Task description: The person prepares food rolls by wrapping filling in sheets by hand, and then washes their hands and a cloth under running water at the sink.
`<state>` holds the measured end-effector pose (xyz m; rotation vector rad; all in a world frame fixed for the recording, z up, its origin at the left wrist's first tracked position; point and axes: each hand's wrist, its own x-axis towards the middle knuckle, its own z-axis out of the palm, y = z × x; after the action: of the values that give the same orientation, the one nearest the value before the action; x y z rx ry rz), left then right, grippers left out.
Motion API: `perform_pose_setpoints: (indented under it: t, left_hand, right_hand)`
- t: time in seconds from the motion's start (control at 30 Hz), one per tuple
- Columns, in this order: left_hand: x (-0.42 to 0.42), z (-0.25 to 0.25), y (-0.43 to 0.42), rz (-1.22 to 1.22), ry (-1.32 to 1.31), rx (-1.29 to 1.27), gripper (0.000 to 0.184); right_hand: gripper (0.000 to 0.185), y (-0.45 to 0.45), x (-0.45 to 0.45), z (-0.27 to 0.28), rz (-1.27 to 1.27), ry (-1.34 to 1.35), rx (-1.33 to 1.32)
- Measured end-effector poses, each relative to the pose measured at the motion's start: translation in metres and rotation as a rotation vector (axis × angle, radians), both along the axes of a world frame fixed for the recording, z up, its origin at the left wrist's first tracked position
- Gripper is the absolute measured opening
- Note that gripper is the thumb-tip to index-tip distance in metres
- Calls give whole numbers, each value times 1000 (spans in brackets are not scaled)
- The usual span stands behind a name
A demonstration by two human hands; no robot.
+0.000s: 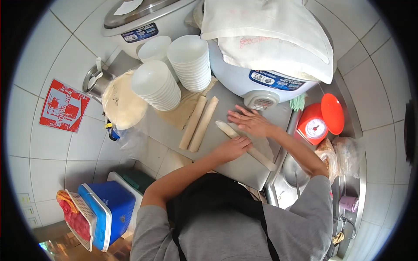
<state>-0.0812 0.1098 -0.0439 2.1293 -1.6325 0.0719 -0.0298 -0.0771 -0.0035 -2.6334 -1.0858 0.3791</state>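
A long, pale, thin roll (263, 159) lies slantwise on the grey metal worktop (244, 172), one end tapering to a whitish tip. My left hand (231, 150) is curled over its middle, fingers together on it. Just beyond, my right hand (251, 122) lies flat with fingers spread, close to the roll's far part and over a thin translucent sheet (266, 145); what is under the palm is hidden. To the left of my hands, two similar pale rolls (204, 124) rest side by side, partly along a brown paper sheet (176, 116).
Stacked white bowls (156, 85) stand at the back left, beside a round, pale, plastic-covered bundle (125, 101). A rice cooker (226, 65) draped with white cloth (270, 32) is behind my hands. On the right are a red scale (310, 122) and a sink edge (271, 191); a blue cooler (114, 209) sits lower left.
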Motion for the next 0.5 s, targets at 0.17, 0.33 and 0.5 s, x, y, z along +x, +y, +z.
perform_pose_setpoints:
  t: [0.17,0.33,0.5]
  left_hand:
    - [-1,3,0,23,-13,-27,38]
    - [-2,-2,0,64,34,-44,38]
    - [-4,0,0,43,87,-9,39]
  right_hand:
    - [45,27,24,-25,-72,-158,248]
    - [47,0,5,-16,96,-62,163]
    - [50,-21,-31,-15,59,-74,30]
